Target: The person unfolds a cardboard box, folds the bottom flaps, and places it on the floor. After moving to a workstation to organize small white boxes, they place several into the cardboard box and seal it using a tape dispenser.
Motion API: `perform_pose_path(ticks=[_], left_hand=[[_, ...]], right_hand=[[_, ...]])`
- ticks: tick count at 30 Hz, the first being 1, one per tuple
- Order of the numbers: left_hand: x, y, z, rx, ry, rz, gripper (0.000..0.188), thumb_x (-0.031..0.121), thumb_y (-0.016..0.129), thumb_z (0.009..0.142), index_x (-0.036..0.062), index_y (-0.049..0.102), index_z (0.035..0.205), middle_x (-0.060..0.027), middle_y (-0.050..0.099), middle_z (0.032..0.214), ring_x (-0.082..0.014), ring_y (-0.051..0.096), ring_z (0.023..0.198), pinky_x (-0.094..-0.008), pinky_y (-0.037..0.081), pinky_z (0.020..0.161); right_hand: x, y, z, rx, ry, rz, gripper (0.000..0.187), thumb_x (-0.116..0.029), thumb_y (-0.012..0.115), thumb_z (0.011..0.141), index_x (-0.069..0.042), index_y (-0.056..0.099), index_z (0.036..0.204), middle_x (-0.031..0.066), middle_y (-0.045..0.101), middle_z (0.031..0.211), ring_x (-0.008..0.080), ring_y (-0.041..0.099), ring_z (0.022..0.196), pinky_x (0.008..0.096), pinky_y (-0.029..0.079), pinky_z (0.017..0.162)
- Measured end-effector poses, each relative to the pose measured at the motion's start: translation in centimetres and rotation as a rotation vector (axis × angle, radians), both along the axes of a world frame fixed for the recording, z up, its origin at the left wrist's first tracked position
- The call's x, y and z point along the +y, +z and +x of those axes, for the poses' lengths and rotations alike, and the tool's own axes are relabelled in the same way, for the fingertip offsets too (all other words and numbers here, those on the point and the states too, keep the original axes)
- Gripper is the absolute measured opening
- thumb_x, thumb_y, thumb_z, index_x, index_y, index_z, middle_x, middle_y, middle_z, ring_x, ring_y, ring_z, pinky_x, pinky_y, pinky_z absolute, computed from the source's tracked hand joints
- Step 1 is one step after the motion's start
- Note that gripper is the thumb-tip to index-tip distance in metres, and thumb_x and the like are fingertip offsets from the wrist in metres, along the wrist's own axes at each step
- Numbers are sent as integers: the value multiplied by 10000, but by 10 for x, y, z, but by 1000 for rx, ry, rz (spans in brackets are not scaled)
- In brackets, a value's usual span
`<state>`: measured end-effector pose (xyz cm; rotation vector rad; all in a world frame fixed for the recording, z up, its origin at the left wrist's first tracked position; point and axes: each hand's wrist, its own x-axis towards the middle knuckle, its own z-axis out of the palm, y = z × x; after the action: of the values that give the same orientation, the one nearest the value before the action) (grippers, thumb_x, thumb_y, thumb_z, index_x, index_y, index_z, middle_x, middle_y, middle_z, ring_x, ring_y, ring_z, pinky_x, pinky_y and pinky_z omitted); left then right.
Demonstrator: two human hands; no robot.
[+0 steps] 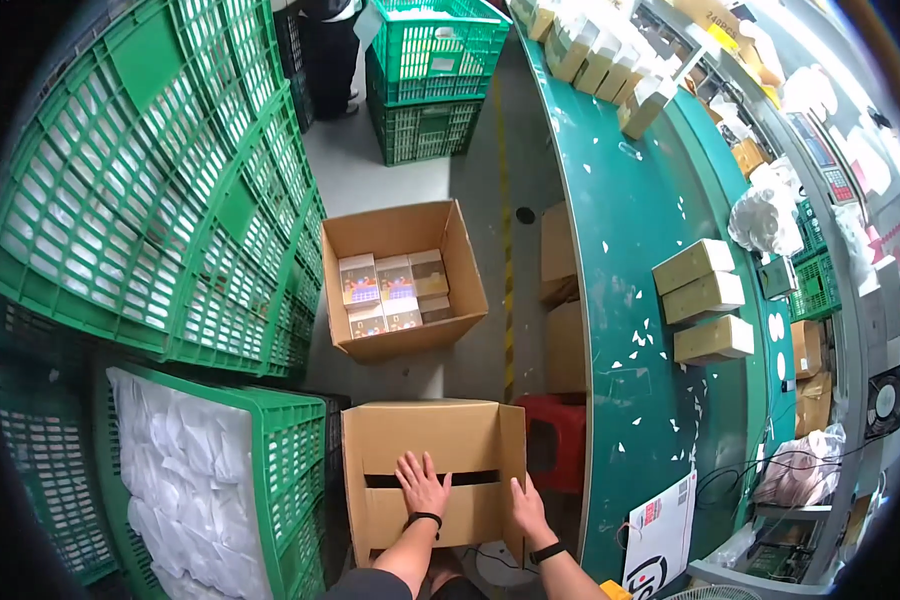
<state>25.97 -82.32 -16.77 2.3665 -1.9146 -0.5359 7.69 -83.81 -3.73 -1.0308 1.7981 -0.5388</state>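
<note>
In front of me stands a brown cardboard box, with a dark gap between two of its panels. My left hand lies on the panels near that gap, its fingers spread and pointing away from me. At the box's right side, my right hand grips the edge of the side flap, with part of its fingers hidden. Dark bands circle both wrists. Just beyond is a second, open cardboard box holding several small printed cartons.
Green crates are stacked at the left; a nearer crate holds white wrapped items. A long green workbench runs along the right, bearing pale cartons. Under its edge sits a red stool. More crates and a person are beyond.
</note>
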Motion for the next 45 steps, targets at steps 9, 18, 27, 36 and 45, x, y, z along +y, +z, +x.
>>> perform_pose_path(ticks=[9, 18, 27, 36, 45], left_hand=[[-1, 0, 14, -9, 0, -44, 621, 351, 551, 934, 40, 405, 1451, -293, 252, 1538, -481, 209, 1428, -574, 167, 1171], [20, 202, 146, 334, 277, -280, 566, 97, 516, 919, -4, 361, 1453, -293, 342, 1486, -430, 318, 1394, -489, 283, 1142], [33, 138, 98, 685, 239, -71, 703, 171, 483, 988, -56, 84, 1521, -286, 132, 1582, -390, 126, 1481, -431, 138, 1201], [28, 22, 22, 109, -126, 60, 806, 370, 610, 904, -34, 245, 1498, -295, 114, 1578, -487, 90, 1457, -590, 79, 1173], [-65, 24, 22, 39, -274, 12, 802, 416, 613, 893, 10, 282, 1500, -239, 175, 1587, -429, 129, 1471, -573, 120, 1174]], right_hand=[[8, -22, 95, 155, 63, 96, 647, -364, 445, 1016, -72, 212, 1544, 247, 187, 1579, 403, 162, 1468, 508, 191, 1158], [51, -76, 86, 385, 364, -144, 678, -434, 505, 970, -101, 297, 1522, 268, 146, 1583, 488, 116, 1453, 633, 106, 1147], [30, -86, 82, 595, 688, -218, 579, -337, 553, 954, -137, 390, 1472, 282, 183, 1563, 468, 171, 1443, 629, 163, 1140], [54, -87, 65, 549, 576, -122, 559, -280, 570, 944, -146, 417, 1464, 245, 187, 1574, 469, 164, 1444, 637, 120, 1144], [78, -84, 67, 585, 360, -85, 539, -321, 572, 945, -189, 444, 1453, 228, 234, 1563, 474, 175, 1439, 648, 123, 1143]])
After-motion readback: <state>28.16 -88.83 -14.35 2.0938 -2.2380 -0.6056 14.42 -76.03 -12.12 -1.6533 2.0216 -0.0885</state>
